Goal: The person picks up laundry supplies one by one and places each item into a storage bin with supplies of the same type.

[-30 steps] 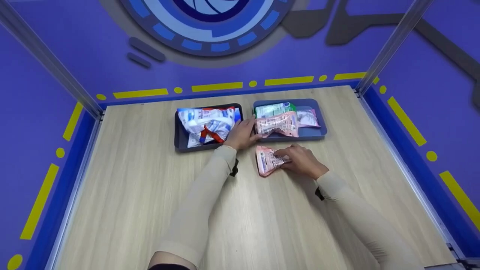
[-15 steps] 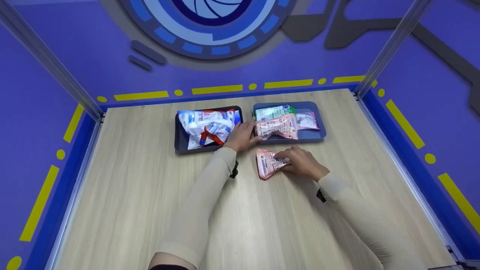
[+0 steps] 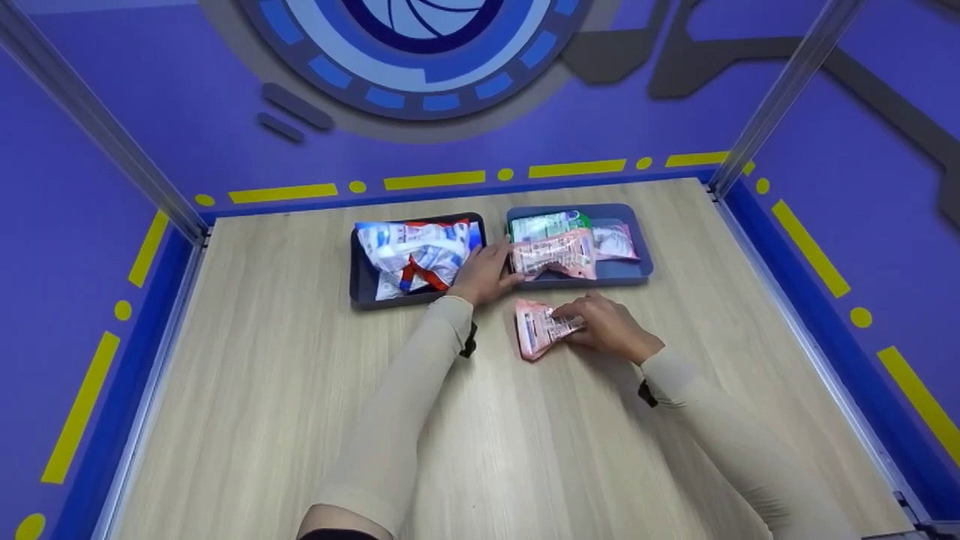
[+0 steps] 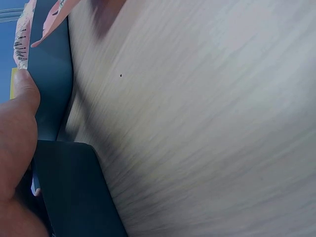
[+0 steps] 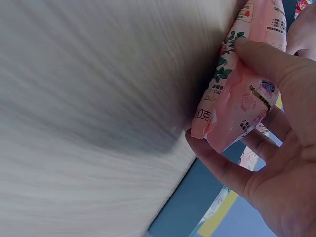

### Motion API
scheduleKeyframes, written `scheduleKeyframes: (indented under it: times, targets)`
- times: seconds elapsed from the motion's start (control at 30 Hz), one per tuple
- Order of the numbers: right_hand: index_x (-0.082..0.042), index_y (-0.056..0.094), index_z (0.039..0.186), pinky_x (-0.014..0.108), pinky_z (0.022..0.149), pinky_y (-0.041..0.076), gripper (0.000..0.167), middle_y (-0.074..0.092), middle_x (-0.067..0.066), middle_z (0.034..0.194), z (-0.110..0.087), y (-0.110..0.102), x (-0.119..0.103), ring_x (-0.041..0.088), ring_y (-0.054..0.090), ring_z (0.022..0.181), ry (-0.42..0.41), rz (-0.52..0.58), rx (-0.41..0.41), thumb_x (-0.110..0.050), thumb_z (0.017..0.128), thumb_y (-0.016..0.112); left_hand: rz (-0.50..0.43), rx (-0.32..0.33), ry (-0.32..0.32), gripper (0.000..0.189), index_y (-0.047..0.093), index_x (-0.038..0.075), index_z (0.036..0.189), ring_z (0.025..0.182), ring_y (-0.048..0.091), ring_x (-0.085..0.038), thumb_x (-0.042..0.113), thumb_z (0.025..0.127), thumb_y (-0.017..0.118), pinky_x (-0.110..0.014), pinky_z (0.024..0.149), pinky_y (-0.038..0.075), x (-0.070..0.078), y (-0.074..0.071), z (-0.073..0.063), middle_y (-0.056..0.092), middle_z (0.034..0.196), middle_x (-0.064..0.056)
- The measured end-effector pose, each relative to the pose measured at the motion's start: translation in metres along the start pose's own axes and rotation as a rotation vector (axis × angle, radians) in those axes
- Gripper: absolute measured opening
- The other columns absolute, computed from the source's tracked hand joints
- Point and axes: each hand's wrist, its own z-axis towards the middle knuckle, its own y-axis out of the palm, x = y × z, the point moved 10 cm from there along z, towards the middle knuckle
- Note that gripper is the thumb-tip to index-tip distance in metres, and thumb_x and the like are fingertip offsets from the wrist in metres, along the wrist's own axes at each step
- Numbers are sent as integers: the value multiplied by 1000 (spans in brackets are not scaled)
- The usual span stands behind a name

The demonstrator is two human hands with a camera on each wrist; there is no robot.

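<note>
My right hand (image 3: 607, 326) pinches a pink flower-printed packet (image 3: 536, 331) by its right end, just in front of the trays. In the right wrist view the thumb presses one face of the packet (image 5: 242, 103), with fingers at its far side and lower corner. My left hand (image 3: 482, 274) lies over the gap between the dark grey tray (image 3: 367, 302) and the blue-grey tray (image 3: 622, 275). Its fingers are mostly straight and touch the trays' neighbouring edges. The left wrist view has its thumb (image 4: 25, 91) at the blue-grey tray's side.
Blue-and-white packets (image 3: 416, 244) with red parts fill the dark grey tray. In the blue-grey tray lie a green packet (image 3: 547, 223), another pink packet (image 3: 555, 253) and a small pink-and-white packet (image 3: 615, 241). Purple panels (image 3: 420, 161) wall the wooden table (image 3: 262, 375).
The camera view has tilted slightly, so everything sits a little lower in the picture. Both hands stay almost where they were, the right still pinching the pink packet.
</note>
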Motion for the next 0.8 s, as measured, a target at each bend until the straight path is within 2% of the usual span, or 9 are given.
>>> scheduleKeyframes:
  times: [0.47,0.8]
  targets:
    - [-22,80,119,49,80,57,36,76,0,112,-4,-9,0,24,64,103,-15,21,19,-23,84,87,13,-2,-2,87,19,9,165,150,35,-28,58,101,54,-45,127,16,0,-1,2,35,165,-10]
    - [-18,79,121,47,88,54,39,76,2,114,-4,-29,-2,24,64,105,-4,23,43,-19,83,88,-5,-2,-11,89,17,8,165,150,35,-26,57,101,55,-45,128,15,-2,0,1,38,163,-11]
